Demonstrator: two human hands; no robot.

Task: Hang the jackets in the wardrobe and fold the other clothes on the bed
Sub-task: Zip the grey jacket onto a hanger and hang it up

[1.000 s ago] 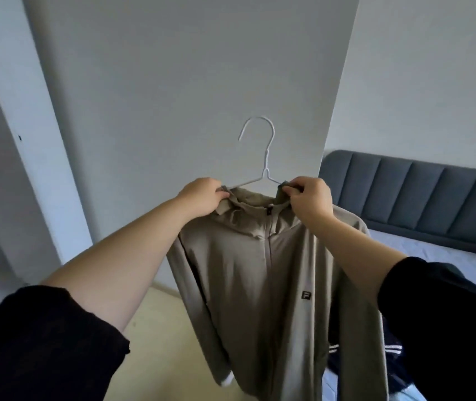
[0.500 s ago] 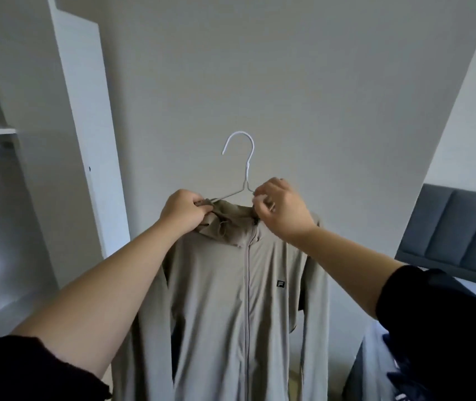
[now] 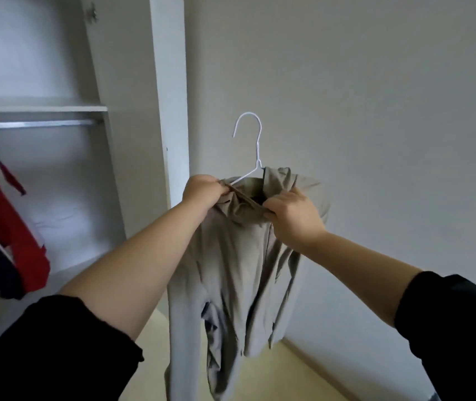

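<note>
Both hands are holding one beige jacket (image 3: 239, 270) up before the grey wall (image 3: 375, 111), just right of the open wardrobe (image 3: 57, 183). The left hand (image 3: 202, 190) is pinching the collar together with an arm of the single white hanger (image 3: 248, 140); the right hand (image 3: 291, 219) is gripping the collar's other side. A white upright panel (image 3: 141, 82) of the wardrobe is standing between the jacket and the one rail (image 3: 31, 124), which is running under one shelf (image 3: 40, 108). One red and navy garment (image 3: 5, 227), possibly a jacket too, is hanging inside at far left.

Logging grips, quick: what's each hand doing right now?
Left hand: closed, pinching the beige jacket at the collar.
Right hand: closed, gripping the same collar.
</note>
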